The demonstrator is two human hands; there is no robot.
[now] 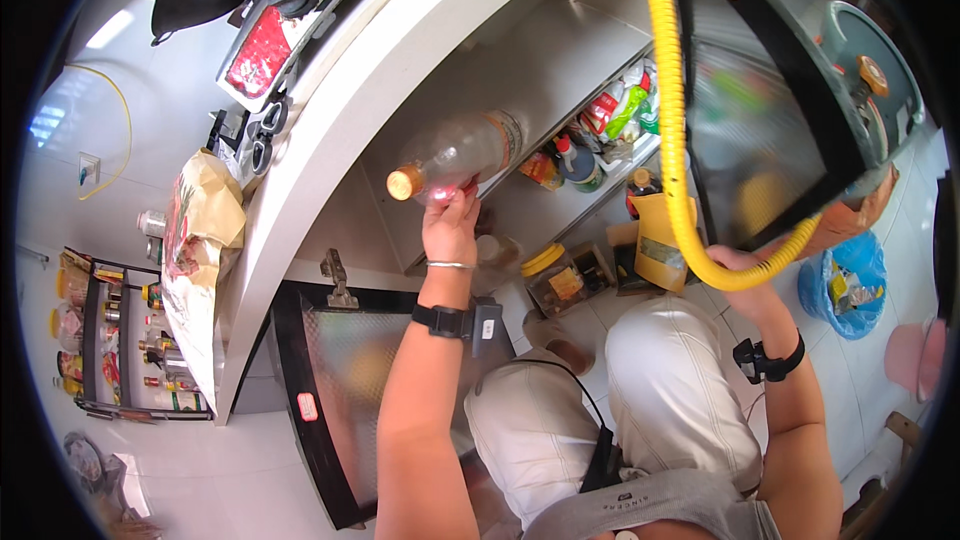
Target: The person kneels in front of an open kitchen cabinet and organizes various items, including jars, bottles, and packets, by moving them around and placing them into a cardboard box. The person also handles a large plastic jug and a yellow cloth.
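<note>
My left hand (450, 229) grips a large clear plastic bottle (461, 150) with an orange cap by its lower side. The bottle lies tilted at the cabinet opening, cap toward the left. My right hand (739, 277) is at the lower edge of the right glass cabinet door (757, 105), partly covered by a yellow corrugated hose (673, 112); its grip is hidden. Inside the cabinet, a shelf (544, 199) carries colourful packets (619, 109) and a dark bottle with a red top (577, 165).
The left glass door (352, 375) hangs open beside my left arm. Below the shelf stand a yellow-lidded jar (551, 281) and a yellow paper pouch (661, 236). A blue-lined bin (817, 285) and a gas cylinder (900, 90) are at right. A gas stove (292, 22) tops the white counter (330, 142).
</note>
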